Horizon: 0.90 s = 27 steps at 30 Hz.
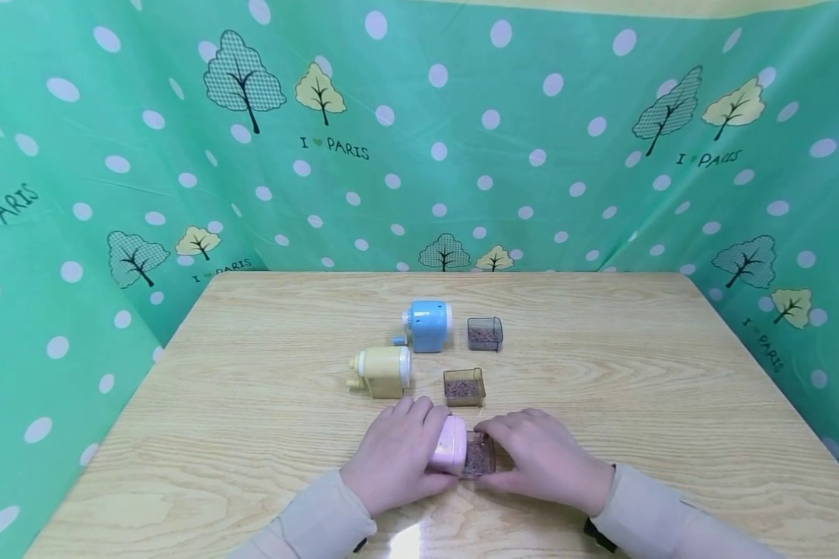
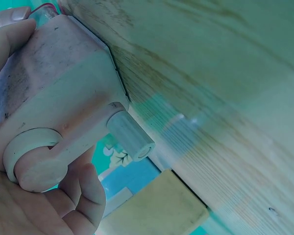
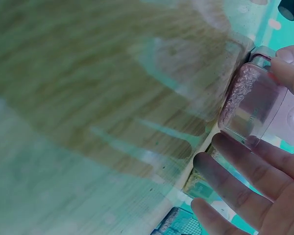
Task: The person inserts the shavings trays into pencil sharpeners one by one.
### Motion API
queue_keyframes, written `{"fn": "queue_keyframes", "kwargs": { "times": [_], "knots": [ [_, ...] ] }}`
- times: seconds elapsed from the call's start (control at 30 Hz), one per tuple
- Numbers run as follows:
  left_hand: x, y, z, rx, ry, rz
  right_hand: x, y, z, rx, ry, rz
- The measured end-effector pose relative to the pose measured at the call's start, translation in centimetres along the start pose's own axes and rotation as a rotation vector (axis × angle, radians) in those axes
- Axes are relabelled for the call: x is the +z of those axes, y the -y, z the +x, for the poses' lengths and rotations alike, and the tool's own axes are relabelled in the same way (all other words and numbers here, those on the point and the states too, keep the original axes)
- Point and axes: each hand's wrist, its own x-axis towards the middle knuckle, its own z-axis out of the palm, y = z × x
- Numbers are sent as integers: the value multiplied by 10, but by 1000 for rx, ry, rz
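Observation:
My left hand grips a pink pencil sharpener near the front of the table, its body partly hidden under the fingers. In the left wrist view the sharpener's crank handle sticks out beside the palm. My right hand pinches a clear shavings drawer between thumb and index finger, and the other fingers are spread. Dark shavings lie inside this drawer, which sits against the pink sharpener's right side in the head view.
Behind the hands stand a yellow pencil sharpener and a blue pencil sharpener. To the right of each lies a loose drawer with shavings, one amber and one grey-blue. A green dotted curtain surrounds the wooden table.

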Motion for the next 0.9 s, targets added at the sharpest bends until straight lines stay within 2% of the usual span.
{"fn": "queue_keyframes", "kwargs": {
  "times": [0.57, 0.9],
  "knots": [
    [-1, 0, 1, 9, -2, -4, 2, 1, 2, -4, 11, -5],
    [0, 0, 1, 12, -6, -6, -2, -2, -1, 38, 59, 42]
  ]
}}
